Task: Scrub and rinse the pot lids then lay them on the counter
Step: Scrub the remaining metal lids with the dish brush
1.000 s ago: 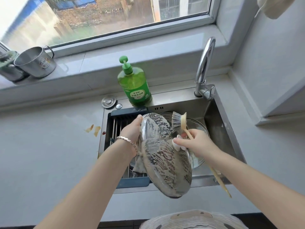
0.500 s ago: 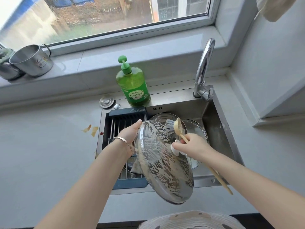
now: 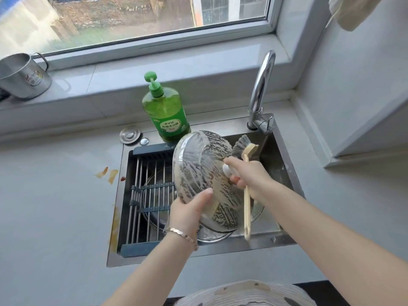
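Turned since a second ago, the round glass pot lid (image 3: pixel 205 171), streaked with foam, now lifts its far edge toward the green soap bottle (image 3: pixel 165 111). The left hand (image 3: pixel 189 212) has shifted from the far-left rim to the near rim.

Below both sets of fingers lies the steel sink (image 3: pixel 284 240), so suds drip into the basin rather than onto the counter. A second steel-rimmed lid (image 3: pixel 212 238) waits there, just under the left fingers.

The left thumb presses the soapy face while the fingers go out of sight behind the rim, gripping the lid to steady it on a tilt.

The right hand (image 3: pixel 249 176) curls round the wooden dish brush (image 3: pixel 246 213), its bristles beyond the fingertips. It also curls round the lid's white knob (image 3: pixel 228 171), likely to turn a fresh patch up for scrubbing. Rinsing, I judge, is yet to come.
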